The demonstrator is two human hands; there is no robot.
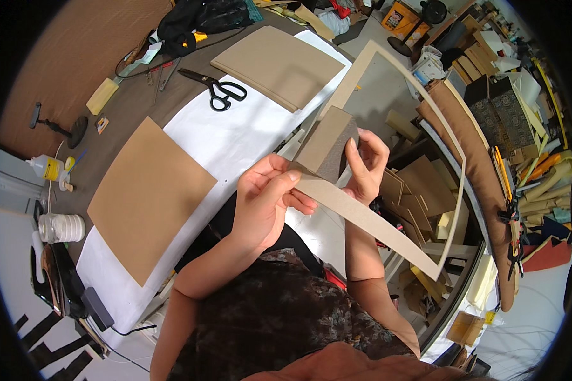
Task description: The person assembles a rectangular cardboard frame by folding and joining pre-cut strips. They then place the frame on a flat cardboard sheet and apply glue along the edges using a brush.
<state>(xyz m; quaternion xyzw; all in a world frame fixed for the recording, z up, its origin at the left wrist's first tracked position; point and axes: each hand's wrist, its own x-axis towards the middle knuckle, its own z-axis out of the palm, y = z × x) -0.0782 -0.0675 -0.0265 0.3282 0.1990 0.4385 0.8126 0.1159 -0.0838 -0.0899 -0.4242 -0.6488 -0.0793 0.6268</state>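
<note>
My left hand pinches the end of a long beige strip between thumb and fingers. The strip, which looks like stiff card, bends into a large cornered loop reaching out to the right. Just above the pinch, a tan block with a dark grey, rough-looking side lies against the loop. My right hand is closed around this block, with the thumb on its dark side. Some of the right fingers are hidden behind the block and strip. Both hands are in the air, right of the table's edge.
On white paper over the table lie a brown board, a board stack and black scissors. A glue bottle and white jar stand at left. Board offcuts fill a shelf at right.
</note>
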